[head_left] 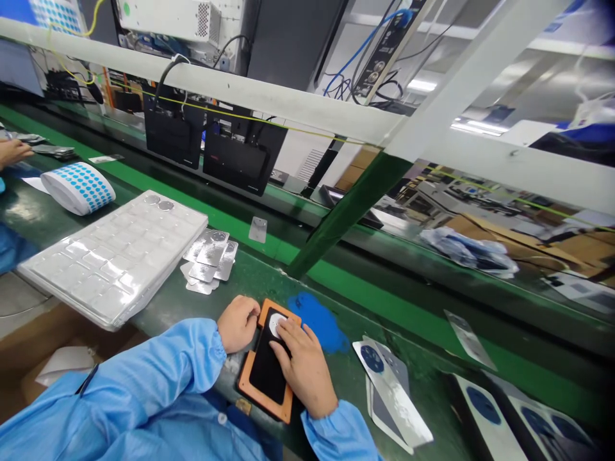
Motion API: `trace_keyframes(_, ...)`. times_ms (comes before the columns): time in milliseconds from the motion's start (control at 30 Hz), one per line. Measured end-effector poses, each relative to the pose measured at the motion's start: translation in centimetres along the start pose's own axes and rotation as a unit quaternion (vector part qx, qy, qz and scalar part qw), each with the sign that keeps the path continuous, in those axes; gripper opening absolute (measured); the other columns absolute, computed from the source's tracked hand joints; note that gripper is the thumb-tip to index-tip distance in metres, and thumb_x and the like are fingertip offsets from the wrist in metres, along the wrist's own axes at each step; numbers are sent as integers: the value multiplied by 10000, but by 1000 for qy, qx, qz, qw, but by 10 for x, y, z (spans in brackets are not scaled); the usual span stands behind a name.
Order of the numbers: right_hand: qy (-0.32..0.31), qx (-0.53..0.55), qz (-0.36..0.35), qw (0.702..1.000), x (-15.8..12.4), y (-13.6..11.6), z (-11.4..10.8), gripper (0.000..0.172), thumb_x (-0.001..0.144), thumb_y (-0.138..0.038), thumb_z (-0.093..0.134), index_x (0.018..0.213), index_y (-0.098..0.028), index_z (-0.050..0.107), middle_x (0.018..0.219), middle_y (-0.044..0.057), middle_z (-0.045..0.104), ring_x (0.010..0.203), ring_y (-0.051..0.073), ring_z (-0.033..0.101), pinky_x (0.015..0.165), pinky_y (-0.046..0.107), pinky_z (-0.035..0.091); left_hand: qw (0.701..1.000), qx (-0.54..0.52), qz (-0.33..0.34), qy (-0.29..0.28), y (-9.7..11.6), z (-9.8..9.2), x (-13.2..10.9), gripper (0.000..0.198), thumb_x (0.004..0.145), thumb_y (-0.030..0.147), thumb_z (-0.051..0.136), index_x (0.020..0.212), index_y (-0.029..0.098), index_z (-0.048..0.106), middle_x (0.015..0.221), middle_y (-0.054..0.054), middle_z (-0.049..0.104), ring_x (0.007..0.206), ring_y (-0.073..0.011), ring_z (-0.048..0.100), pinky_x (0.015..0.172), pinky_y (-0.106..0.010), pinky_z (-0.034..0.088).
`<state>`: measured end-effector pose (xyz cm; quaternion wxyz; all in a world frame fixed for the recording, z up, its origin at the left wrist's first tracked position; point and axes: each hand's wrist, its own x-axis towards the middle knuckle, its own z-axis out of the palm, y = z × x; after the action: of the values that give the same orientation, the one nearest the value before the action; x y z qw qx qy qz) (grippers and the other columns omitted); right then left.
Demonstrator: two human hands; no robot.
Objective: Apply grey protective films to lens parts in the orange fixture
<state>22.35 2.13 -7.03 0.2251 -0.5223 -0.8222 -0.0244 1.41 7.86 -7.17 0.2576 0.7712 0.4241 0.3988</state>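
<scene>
In front of me an orange fixture frame (273, 410) lies on the green bench, with a black phone-shaped panel (267, 366) set inside it. A white round piece (275, 324) sits at the panel's far end. My right hand (305, 366) lies over the panel's right side, fingers stretched out, fingertips touching the white round piece. Against the frame's left edge rests my left hand (237, 325), its fingers curled in; whatever they may pinch is hidden. Just beyond the frame is a blue patch (321, 322) on the bench.
A stack of clear plastic trays (115, 256) is at left, beside a pile of silvery camera-cutout sheets (211, 248). A sticker roll (89, 187) and another person's hand (14, 152) are farther left. Printed sheets (396, 397) lie at right. A green post (350, 214) rises behind.
</scene>
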Motion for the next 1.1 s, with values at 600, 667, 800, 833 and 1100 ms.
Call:
trace_keyframes(600, -34, -51, 503, 862, -84, 126, -76, 831, 731, -656, 604, 1285, -40, 543, 1278, 269, 527, 1160, 386, 524, 906, 457, 419, 968, 157, 135, -140, 17, 5, -1, 276, 844, 215, 549, 1100, 263, 641, 1283, 25, 590, 1311, -335, 253, 1000, -575, 186)
trace_keyframes(667, -84, -23, 537, 839, -104, 157, -86, 878, 582, -626, 718, 1186, 2, 608, 1090, 277, 615, 1016, 401, 592, 810, 433, 440, 971, 149, 133, -133, 15, 7, -3, 273, 826, 204, 562, 1079, 264, 647, 1265, 25, 598, 1304, -330, 262, 1001, -568, 190)
trace_keyframes(800, -70, 18, 545, 835, -114, 177, -99, 617, 534, -537, 734, 956, -89, 705, 919, 189, 675, 873, 346, 627, 741, 388, 423, 983, 117, 109, -86, 15, 6, -4, 174, 804, 178, 571, 945, 227, 660, 1176, 10, 625, 1279, -303, 310, 1019, -523, 224)
trace_keyframes(833, -58, 27, 546, 835, -112, 176, -105, 528, 547, -521, 716, 891, -120, 712, 889, 167, 679, 846, 331, 626, 724, 383, 415, 987, 104, 97, -71, 16, 4, -3, 149, 803, 171, 568, 916, 214, 654, 1144, 1, 630, 1265, -291, 332, 1020, -506, 240)
trace_keyframes(1100, 103, 212, 511, 826, -75, 66, -102, 672, 848, -626, 395, 1307, -142, 479, 966, 115, 673, 764, 222, 645, 628, 314, 476, 969, -189, -139, -76, 62, -5, -1, 231, 803, 295, 635, 989, 162, 599, 993, -41, 639, 907, -168, 575, 861, -337, 443)
